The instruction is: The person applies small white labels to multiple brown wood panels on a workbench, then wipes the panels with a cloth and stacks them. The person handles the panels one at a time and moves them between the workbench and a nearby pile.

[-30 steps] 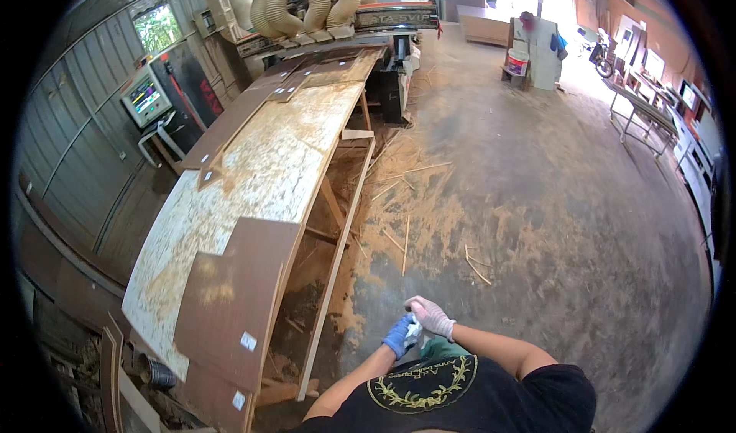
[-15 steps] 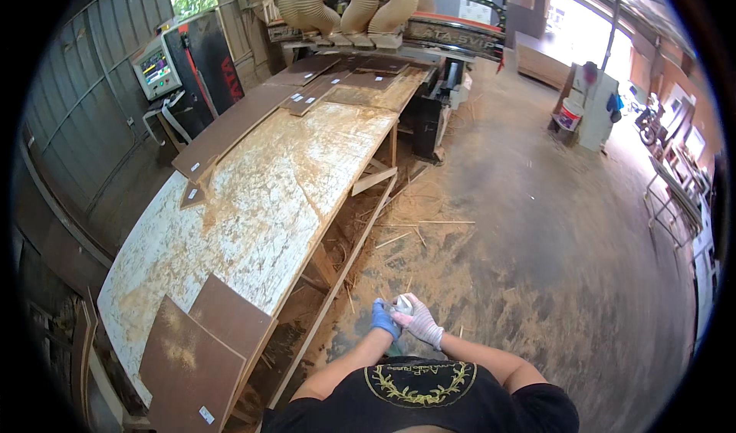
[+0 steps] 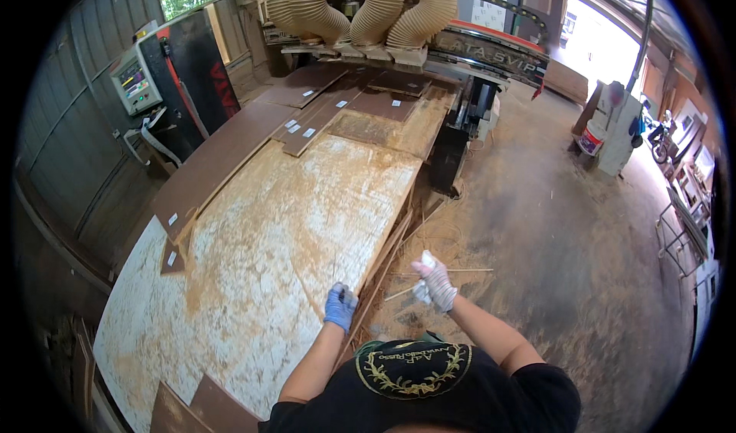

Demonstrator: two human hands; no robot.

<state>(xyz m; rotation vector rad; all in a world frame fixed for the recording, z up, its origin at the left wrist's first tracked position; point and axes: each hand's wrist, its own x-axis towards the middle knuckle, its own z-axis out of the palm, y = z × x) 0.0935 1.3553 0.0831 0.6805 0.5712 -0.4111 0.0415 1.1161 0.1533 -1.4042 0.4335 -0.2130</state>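
Note:
My left hand point(image 3: 340, 308), in a blue glove, is over the right edge of a long white worktable point(image 3: 253, 295) strewn with sawdust. Its fingers are curled, and whatever may be in them is too small to make out. To the right, above the floor, my right hand point(image 3: 439, 283) wears a white glove with pink fingers. It is closed around a crumpled white wad point(image 3: 422, 292), which sticks out at both sides of the hand; cloth or paper, I cannot tell. Brown panels point(image 3: 222, 157) with small white labels lie along the table's far and left side.
At the far end stands a cutting machine point(image 3: 491, 50) with thick ribbed hoses point(image 3: 376, 8). A control cabinet point(image 3: 188, 77) with a screen is at the left. Wood strips point(image 3: 452, 270) and sawdust litter the floor beside the table. A bucket point(image 3: 591, 138) stands farther right.
My hands, together before, are now apart. The left has moved to the table edge; the right has gone forward and right with the white wad. My view has shifted nearer the machine.

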